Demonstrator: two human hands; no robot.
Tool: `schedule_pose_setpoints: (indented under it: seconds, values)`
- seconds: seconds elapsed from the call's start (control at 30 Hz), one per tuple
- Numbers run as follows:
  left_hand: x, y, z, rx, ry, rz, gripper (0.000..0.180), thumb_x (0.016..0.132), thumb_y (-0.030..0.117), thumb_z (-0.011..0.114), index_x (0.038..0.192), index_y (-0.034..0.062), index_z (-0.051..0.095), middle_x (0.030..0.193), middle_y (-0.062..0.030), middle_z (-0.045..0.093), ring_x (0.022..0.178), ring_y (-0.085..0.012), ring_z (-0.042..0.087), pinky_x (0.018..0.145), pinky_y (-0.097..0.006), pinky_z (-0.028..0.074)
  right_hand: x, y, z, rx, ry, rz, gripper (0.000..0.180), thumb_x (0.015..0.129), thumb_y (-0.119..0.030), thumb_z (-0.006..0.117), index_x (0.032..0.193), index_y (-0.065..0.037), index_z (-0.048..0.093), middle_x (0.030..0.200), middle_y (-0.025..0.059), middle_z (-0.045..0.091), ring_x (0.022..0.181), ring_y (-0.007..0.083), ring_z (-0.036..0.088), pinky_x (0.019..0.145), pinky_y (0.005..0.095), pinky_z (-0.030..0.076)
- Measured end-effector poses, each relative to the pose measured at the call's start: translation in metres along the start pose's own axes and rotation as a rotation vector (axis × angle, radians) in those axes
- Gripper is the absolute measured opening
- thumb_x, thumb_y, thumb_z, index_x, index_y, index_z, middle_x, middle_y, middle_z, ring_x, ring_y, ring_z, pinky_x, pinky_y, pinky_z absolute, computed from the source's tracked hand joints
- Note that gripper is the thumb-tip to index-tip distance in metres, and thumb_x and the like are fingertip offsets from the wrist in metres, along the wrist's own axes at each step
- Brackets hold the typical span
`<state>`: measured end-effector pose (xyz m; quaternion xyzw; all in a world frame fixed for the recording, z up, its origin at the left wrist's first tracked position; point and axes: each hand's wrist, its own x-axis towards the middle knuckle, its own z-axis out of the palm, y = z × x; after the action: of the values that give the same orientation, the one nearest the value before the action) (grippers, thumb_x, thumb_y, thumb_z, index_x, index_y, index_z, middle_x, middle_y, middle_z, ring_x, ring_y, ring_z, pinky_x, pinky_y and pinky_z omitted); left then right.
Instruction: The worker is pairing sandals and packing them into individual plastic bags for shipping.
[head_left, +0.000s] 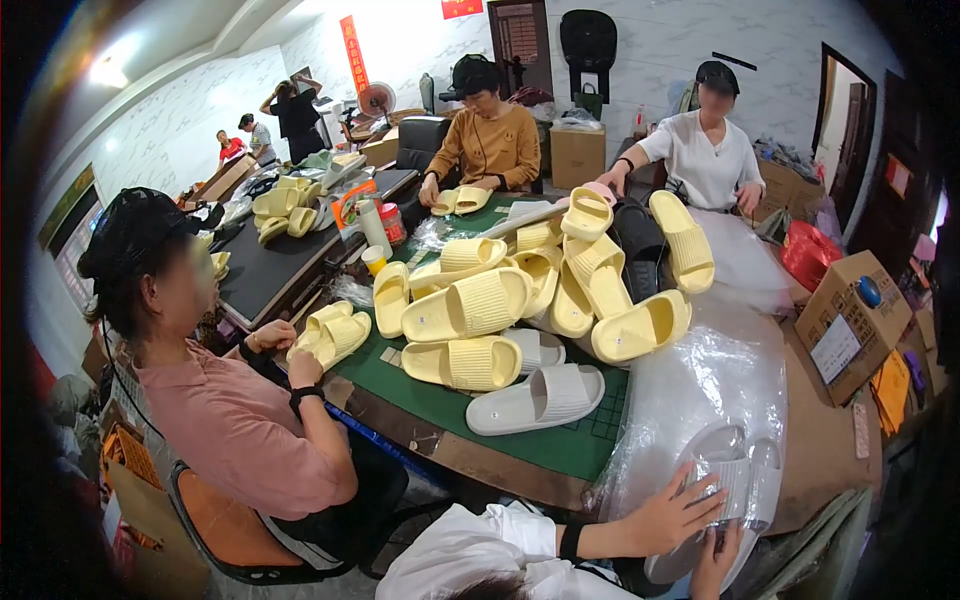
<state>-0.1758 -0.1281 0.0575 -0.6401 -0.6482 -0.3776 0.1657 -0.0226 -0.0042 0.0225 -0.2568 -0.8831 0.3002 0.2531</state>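
Note:
At the lower right, a pair of light grey slippers (725, 484) lies under clear plastic film. My left hand (672, 512), with a black band at its wrist, rests on the film over one strap, fingers spread. Just below it, my right hand (716, 562) has its fingers bent against the slippers' straps and seems to grip them; part of it is cut off by the lower edge. Sheets of clear plastic (690, 390) cover the table beyond both hands. Another grey slipper (537, 400) sits to the left on a green cutting mat (430, 408).
Yellow slippers (470, 305) are heaped mid-table. On the left, a person in pink (240, 420) handles a yellow pair; two co-workers (490, 140) (705, 150) sit across. A cardboard box (853, 325) stands at right, near a red roll (806, 255). A cup (374, 261) and bottle (372, 228) stand farther back.

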Motion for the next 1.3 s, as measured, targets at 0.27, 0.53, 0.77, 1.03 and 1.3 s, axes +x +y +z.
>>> schedule_pose_setpoints:
  seconds: [0.27, 0.53, 0.77, 1.03, 1.3]
  values:
    - [-0.002, 0.004, -0.005, -0.07, -0.014, 0.057, 0.044, 0.086, 0.016, 0.046, 0.127, -0.0006, 0.048, 0.143, -0.0148, 0.036, 0.134, -0.0365, 0.029, 0.107, -0.062, 0.013, 0.004, 0.027, 0.018, 0.046, 0.082, 0.132, 0.051, 0.095, -0.025, 0.05, 0.133, 0.006, 0.038, 0.138, 0.0231, 0.038, 0.131, 0.0326, 0.034, 0.106, 0.0426, 0.027]
    - [0.009, -0.008, -0.027, -0.07, 0.282, -0.15, 0.043, 0.083, 0.012, 0.05, 0.125, 0.0045, 0.053, 0.141, -0.0165, 0.038, 0.128, -0.0364, 0.035, 0.106, -0.05, 0.027, -0.001, 0.057, 0.04, 0.181, 0.169, 0.073, 0.048, 0.096, -0.017, 0.047, 0.136, 0.007, 0.034, 0.147, 0.0237, 0.023, 0.138, 0.0338, 0.02, 0.109, 0.0409, 0.019]
    - [0.004, -0.011, -0.02, 0.059, 0.236, -0.147, 0.045, 0.077, 0.01, 0.058, 0.122, 0.0114, 0.058, 0.144, -0.0245, 0.029, 0.13, -0.0373, 0.033, 0.105, -0.045, 0.031, 0.007, 0.023, 0.034, 0.078, 0.154, 0.16, 0.05, 0.095, -0.017, 0.047, 0.137, 0.007, 0.032, 0.148, 0.0226, 0.021, 0.137, 0.0328, 0.022, 0.11, 0.04, 0.018]
    - [0.004, -0.009, -0.023, -0.383, 0.382, -0.194, 0.054, 0.082, -0.002, 0.056, 0.134, 0.0091, 0.045, 0.148, -0.0286, 0.009, 0.133, -0.0437, 0.026, 0.104, -0.041, 0.033, 0.01, 0.011, 0.044, 0.283, 0.266, 0.219, 0.051, 0.096, -0.017, 0.046, 0.138, 0.007, 0.03, 0.147, 0.0205, 0.024, 0.135, 0.0303, 0.025, 0.11, 0.0387, 0.02]
    - [-0.007, -0.034, 0.0, -0.428, 0.356, -0.388, 0.059, 0.084, -0.008, 0.05, 0.139, 0.0047, 0.032, 0.145, -0.0295, 0.021, 0.105, -0.0386, 0.056, 0.088, -0.037, 0.047, 0.01, 0.013, 0.045, 0.453, 0.321, 0.201, 0.052, 0.096, -0.016, 0.046, 0.139, 0.007, 0.028, 0.147, 0.0189, 0.025, 0.134, 0.0268, 0.027, 0.11, 0.0374, 0.02]
